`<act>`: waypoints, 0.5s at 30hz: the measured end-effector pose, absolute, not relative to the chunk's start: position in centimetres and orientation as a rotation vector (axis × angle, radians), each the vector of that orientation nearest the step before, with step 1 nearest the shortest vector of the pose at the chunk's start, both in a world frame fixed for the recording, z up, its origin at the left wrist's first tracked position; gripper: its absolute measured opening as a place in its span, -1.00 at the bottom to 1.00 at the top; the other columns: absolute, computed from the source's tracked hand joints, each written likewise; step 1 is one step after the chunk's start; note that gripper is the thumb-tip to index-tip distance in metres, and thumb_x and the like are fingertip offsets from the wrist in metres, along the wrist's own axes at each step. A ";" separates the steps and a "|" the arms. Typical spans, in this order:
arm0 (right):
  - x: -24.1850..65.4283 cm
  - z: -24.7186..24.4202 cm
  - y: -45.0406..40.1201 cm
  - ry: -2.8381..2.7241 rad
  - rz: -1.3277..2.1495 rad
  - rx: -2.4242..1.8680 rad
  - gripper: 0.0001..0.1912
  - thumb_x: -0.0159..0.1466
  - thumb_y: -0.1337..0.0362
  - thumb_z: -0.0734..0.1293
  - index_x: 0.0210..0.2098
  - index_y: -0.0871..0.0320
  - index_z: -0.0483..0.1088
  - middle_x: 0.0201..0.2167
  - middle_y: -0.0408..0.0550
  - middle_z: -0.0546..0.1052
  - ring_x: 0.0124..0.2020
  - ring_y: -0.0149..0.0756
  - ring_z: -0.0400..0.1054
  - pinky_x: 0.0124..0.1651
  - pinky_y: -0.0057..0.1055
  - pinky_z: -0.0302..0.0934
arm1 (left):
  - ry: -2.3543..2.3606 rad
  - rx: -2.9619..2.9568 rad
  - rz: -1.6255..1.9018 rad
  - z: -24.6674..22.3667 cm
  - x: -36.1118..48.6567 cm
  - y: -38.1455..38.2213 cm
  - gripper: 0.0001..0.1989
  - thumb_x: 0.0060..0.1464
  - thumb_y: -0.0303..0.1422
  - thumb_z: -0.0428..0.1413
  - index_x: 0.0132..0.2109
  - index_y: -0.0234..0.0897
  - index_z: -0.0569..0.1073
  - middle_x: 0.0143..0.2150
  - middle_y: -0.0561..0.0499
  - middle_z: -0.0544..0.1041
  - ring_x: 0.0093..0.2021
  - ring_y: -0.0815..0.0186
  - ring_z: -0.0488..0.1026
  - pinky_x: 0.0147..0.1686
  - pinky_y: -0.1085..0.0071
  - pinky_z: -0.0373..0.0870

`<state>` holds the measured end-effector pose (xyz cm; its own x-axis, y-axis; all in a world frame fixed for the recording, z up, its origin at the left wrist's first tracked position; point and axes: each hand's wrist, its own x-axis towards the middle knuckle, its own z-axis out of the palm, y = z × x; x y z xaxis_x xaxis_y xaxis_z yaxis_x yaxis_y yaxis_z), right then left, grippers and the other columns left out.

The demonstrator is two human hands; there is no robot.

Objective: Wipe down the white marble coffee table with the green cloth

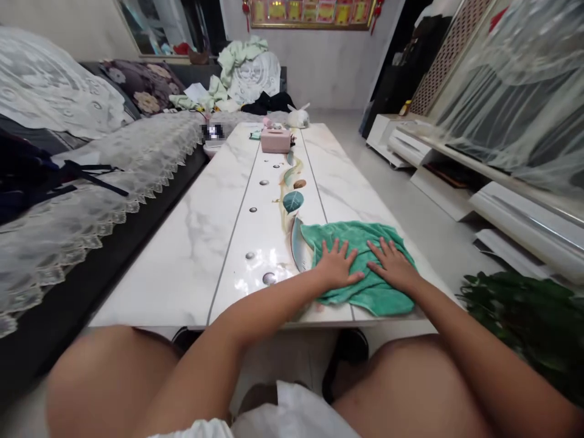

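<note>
A green cloth (360, 234) lies spread, with some wrinkles, over the near right corner of a long white marble-patterned table (182, 243). My left hand (337, 266) rests flat on the cloth's left part, fingers spread. On its right part lies my right hand (391, 265), palm down, with fingers apart too. Neither hand grips the cloth; both press on it from above. Beside the cloth's left edge shows a printed leaf and ribbon pattern (293, 201) on the tabletop.
At the table's far end stand a pink box (275, 140) and a white plush toy (298, 116). A lace-covered sofa (150, 152) runs along the left. To the right are a white TV cabinet (511, 213) and a green plant (524, 322) near my right arm.
</note>
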<state>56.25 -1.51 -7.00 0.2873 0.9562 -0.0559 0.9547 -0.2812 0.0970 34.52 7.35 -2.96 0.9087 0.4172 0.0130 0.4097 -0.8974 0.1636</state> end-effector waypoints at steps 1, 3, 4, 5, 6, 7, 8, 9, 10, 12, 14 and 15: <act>56.4 -7.2 -3.3 1.811 0.022 2.424 -0.21 0.39 -0.19 0.02 0.50 0.02 -0.01 0.50 0.14 -0.05 0.48 0.07 -0.12 0.35 0.06 0.05 | 0.640 2.897 0.080 -3.1 34.4 5.5 -0.21 0.30 0.11 -0.14 0.46 -0.33 0.09 0.50 -0.33 0.02 0.47 -0.27 -0.07 0.32 -0.39 -0.01; 56.6 -7.4 -6.6 1.806 0.026 2.425 -0.22 0.39 -0.17 0.03 0.50 0.01 -0.01 0.51 0.13 -0.05 0.48 0.07 -0.13 0.35 0.07 0.06 | 0.650 2.868 0.100 -3.4 34.3 1.7 -0.16 0.28 0.14 -0.16 0.47 -0.36 0.07 0.50 -0.35 0.00 0.47 -0.30 -0.09 0.32 -0.42 -0.02; 56.8 -7.4 -8.0 1.802 0.024 2.429 -0.22 0.39 -0.16 0.03 0.49 0.01 -0.01 0.51 0.13 -0.05 0.48 0.08 -0.13 0.35 0.08 0.06 | 0.653 2.860 0.113 -3.7 34.4 0.0 -0.15 0.27 0.15 -0.16 0.47 -0.37 0.07 0.50 -0.35 -0.01 0.47 -0.31 -0.10 0.32 -0.43 -0.04; 56.9 -7.5 -9.2 1.796 0.016 2.436 -0.22 0.39 -0.16 0.04 0.49 0.02 0.01 0.51 0.13 -0.05 0.48 0.10 -0.13 0.35 0.09 0.05 | 0.652 2.858 0.124 -3.9 34.5 -1.5 -0.13 0.25 0.16 -0.13 0.47 -0.36 0.06 0.50 -0.34 -0.02 0.48 -0.30 -0.11 0.33 -0.42 -0.05; 57.1 -7.5 -10.0 1.792 0.005 2.446 -0.22 0.38 -0.15 0.04 0.49 0.03 0.02 0.50 0.14 -0.05 0.48 0.12 -0.13 0.35 0.11 0.05 | 0.651 2.859 0.134 -4.1 34.7 -2.9 -0.13 0.24 0.15 -0.11 0.47 -0.36 0.06 0.51 -0.33 -0.03 0.48 -0.29 -0.11 0.34 -0.41 -0.05; 57.3 -7.5 -10.6 1.791 -0.008 2.458 -0.22 0.38 -0.15 0.05 0.48 0.03 0.04 0.50 0.14 -0.04 0.48 0.14 -0.13 0.35 0.12 0.04 | 0.653 2.864 0.142 -4.3 35.0 -4.0 -0.14 0.24 0.13 -0.10 0.47 -0.36 0.05 0.51 -0.33 -0.04 0.48 -0.27 -0.11 0.35 -0.39 -0.05; 57.5 -7.5 -10.9 1.793 -0.018 2.471 -0.22 0.38 -0.16 0.05 0.48 0.03 0.05 0.50 0.14 -0.05 0.48 0.16 -0.13 0.34 0.13 0.04 | 0.659 2.870 0.145 -4.5 35.4 -4.7 -0.15 0.25 0.11 -0.09 0.47 -0.37 0.05 0.51 -0.34 -0.05 0.48 -0.27 -0.11 0.35 -0.38 -0.02; 57.7 -7.5 -10.9 1.792 -0.025 2.485 -0.23 0.38 -0.16 0.05 0.48 0.03 0.06 0.50 0.14 -0.05 0.47 0.18 -0.13 0.34 0.15 0.03 | 0.674 2.874 0.148 -4.6 35.8 -5.2 -0.16 0.26 0.09 -0.11 0.48 -0.38 0.04 0.51 -0.36 -0.06 0.48 -0.28 -0.11 0.34 -0.39 -0.02; 58.0 -7.5 -10.6 1.788 -0.029 2.501 -0.23 0.38 -0.16 0.05 0.48 0.03 0.05 0.51 0.15 -0.06 0.47 0.20 -0.13 0.34 0.16 0.03 | 0.688 2.878 0.143 -4.7 36.4 -5.4 -0.16 0.27 0.09 -0.12 0.48 -0.39 0.03 0.51 -0.38 -0.07 0.48 -0.29 -0.12 0.34 -0.40 0.00; 58.6 -7.4 -9.6 1.781 -0.027 2.526 -0.24 0.40 -0.15 0.02 0.48 0.05 0.04 0.51 0.18 -0.08 0.47 0.22 -0.15 0.34 0.16 0.01 | 0.711 2.880 0.119 -4.6 37.8 -4.9 -0.15 0.27 0.09 -0.13 0.47 -0.42 0.04 0.51 -0.39 -0.08 0.48 -0.31 -0.14 0.32 -0.43 0.00; 59.5 -7.3 -8.1 1.764 -0.016 2.552 -0.24 0.43 -0.12 -0.02 0.49 0.12 0.03 0.51 0.24 -0.10 0.48 0.23 -0.17 0.35 0.15 -0.02 | 0.718 2.871 0.082 -4.4 39.6 -3.6 -0.17 0.28 0.08 -0.13 0.47 -0.42 0.07 0.51 -0.36 -0.06 0.48 -0.31 -0.14 0.32 -0.43 0.01; 60.1 -7.3 -7.3 1.754 -0.007 2.567 -0.24 0.44 -0.11 -0.03 0.49 0.14 0.03 0.51 0.25 -0.11 0.48 0.23 -0.18 0.35 0.15 -0.02 | 0.720 2.862 0.069 -4.2 40.6 -2.7 -0.19 0.29 0.06 -0.14 0.46 -0.42 0.08 0.51 -0.34 -0.05 0.48 -0.31 -0.14 0.32 -0.42 0.02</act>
<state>60.07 -7.30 -7.28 0.3634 0.9314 -0.0217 0.9315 -0.3629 0.0241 40.57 -2.72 -4.24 0.8811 0.4729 -0.0008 0.4641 -0.8643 0.1940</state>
